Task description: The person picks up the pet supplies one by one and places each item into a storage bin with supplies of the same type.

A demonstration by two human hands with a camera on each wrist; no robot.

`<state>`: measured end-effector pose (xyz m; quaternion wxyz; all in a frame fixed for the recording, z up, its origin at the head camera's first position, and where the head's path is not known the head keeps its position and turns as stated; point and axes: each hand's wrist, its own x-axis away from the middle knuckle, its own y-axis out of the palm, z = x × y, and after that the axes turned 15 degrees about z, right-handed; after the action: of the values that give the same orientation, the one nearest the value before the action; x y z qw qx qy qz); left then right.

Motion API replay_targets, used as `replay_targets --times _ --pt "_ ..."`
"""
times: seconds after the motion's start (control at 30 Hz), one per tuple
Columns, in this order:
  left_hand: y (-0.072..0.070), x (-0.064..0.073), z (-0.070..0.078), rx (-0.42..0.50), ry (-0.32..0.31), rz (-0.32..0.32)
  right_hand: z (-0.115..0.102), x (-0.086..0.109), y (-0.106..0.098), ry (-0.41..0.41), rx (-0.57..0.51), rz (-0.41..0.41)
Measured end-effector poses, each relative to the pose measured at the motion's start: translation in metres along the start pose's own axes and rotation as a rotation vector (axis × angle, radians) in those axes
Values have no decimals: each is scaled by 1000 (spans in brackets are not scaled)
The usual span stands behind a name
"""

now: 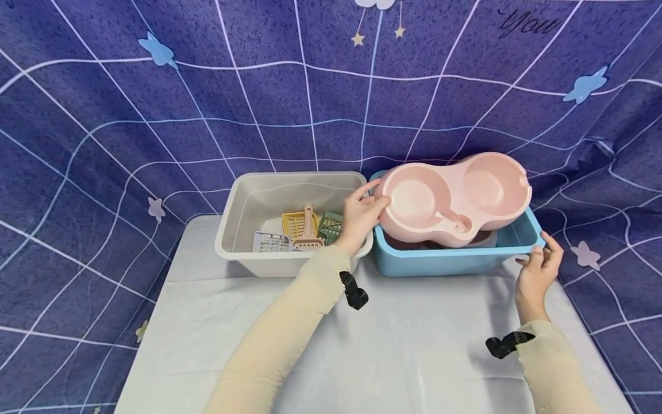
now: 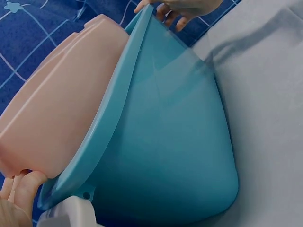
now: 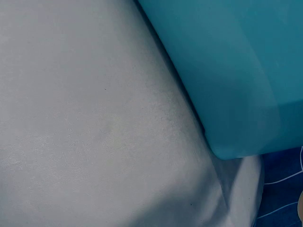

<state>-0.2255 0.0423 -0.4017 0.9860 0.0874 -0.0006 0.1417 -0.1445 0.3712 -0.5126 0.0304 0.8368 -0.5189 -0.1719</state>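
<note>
A pink double pet bowl [image 1: 446,183] rests tilted over the top of a blue plastic bin [image 1: 439,263], its two round hollows facing up. My left hand [image 1: 358,221] grips the bowl's left end, thumb on the near side; the left wrist view shows those fingertips at the underside of the bowl [image 2: 71,94]. At the bin's front right corner, my right hand [image 1: 535,279] holds the rim between thumb and fingers. Under the pink bowl, other items inside the bin are mostly hidden. The right wrist view catches only the bin's lower side [image 3: 236,85].
Left of the blue bin stands a grey bin [image 1: 240,254] with several litter scoops inside, among them a brown one [image 1: 308,221], a yellow one [image 1: 291,223] and a green one [image 1: 331,224]. Both bins sit on a white-covered table [image 1: 403,345] against a purple curtain [image 1: 289,103].
</note>
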Motion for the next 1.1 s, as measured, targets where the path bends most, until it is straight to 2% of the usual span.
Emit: replay_targets --times 0.17,0.47,0.57,0.73,0.9,1.0,1.1 --pt "3 2 -1 -49 5 -4 1 0 -1 11 -47 0" --pt "2 1 -3 -107 5 -30 0 1 0 5 -34 4" --pt "3 0 -2 -140 33 -43 1 0 -1 8 -54 5" --pt "3 0 -1 -224 115 -82 2 0 -1 -1 -49 -1" --pt "1 1 -2 -281 125 -122 2 0 -1 0 -75 2" --pt "-1 1 -5 -272 121 -127 1 1 0 9 -95 10" --pt "-1 0 -8 -206 101 -135 0 1 0 16 -98 17"
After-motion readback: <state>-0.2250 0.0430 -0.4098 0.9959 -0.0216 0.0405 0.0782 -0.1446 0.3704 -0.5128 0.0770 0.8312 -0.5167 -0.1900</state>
